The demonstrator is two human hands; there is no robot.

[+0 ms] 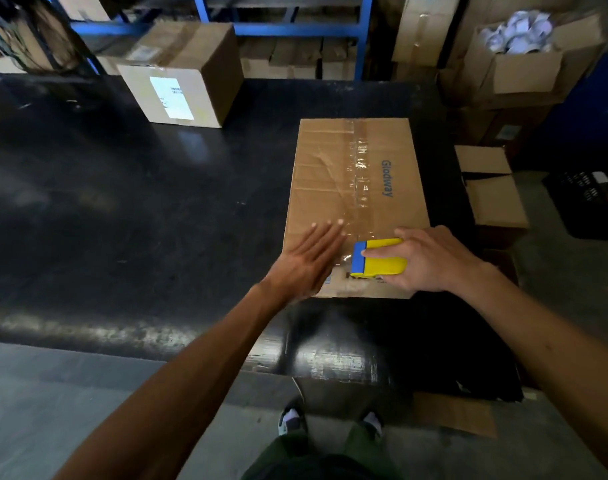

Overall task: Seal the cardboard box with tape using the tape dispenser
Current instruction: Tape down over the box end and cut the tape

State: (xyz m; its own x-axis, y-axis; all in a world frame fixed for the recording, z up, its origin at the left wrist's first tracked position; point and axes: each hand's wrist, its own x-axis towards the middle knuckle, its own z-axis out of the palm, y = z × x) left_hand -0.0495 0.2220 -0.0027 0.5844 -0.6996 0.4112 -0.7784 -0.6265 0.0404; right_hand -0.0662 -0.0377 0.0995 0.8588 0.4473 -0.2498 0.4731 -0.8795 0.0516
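A flat brown cardboard box [323, 188] printed "Glodway" lies on the black table [122, 202], right of centre. A strip of clear tape [359, 168] runs along its middle seam from the far edge toward me. My right hand [430, 259] grips a yellow and blue tape dispenser [378, 259] pressed on the box top near its front edge, at the end of the tape. My left hand [311, 259] lies flat with fingers spread on the box's front left part, just left of the dispenser.
A taped brown box with a white label [181, 77] stands at the back of the table. Blue shelving [295, 29] with cartons runs behind. Stacked boxes [493, 188] stand right of the table, one open carton [524, 64] holding white items. My feet [330, 420] are on the grey floor.
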